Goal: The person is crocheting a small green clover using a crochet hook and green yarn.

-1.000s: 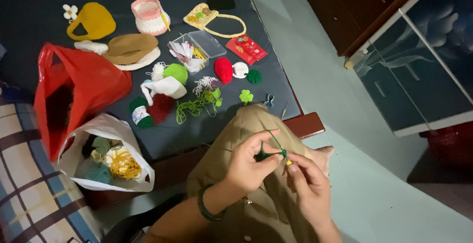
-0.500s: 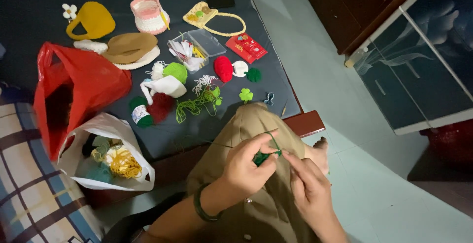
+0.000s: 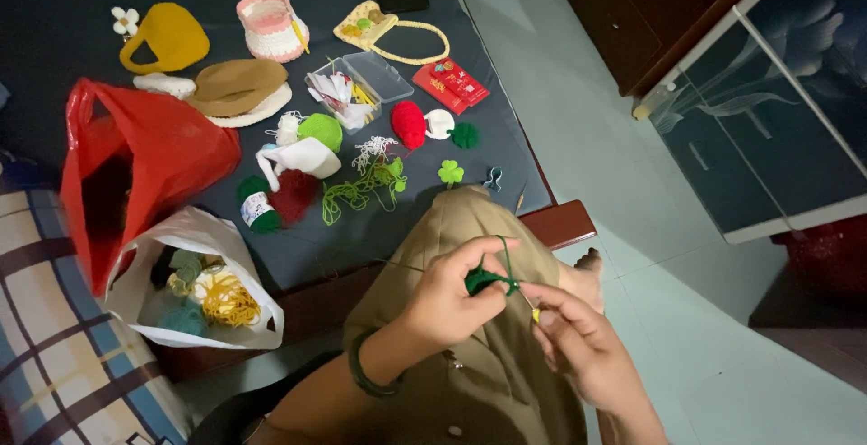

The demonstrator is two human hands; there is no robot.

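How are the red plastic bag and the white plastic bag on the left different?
The red plastic bag is larger and stands up, its dark inside hiding any contents; the white plastic bag is smaller and slumps open, showing yellow and green yarn. The red one lies farther from the person, the white one nearer. Both are thin plastic bags, mouths open, touching each other beside the crochet pieces.

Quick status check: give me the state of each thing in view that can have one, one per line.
Left hand: pinching the small green crochet piece.
Right hand: closed on a hook, mostly hidden.
Red plastic bag: open, lying on its side.
White plastic bag: open, yarn inside.
Clear plastic box: lid open.
Green yarn strand: loose, tangled.
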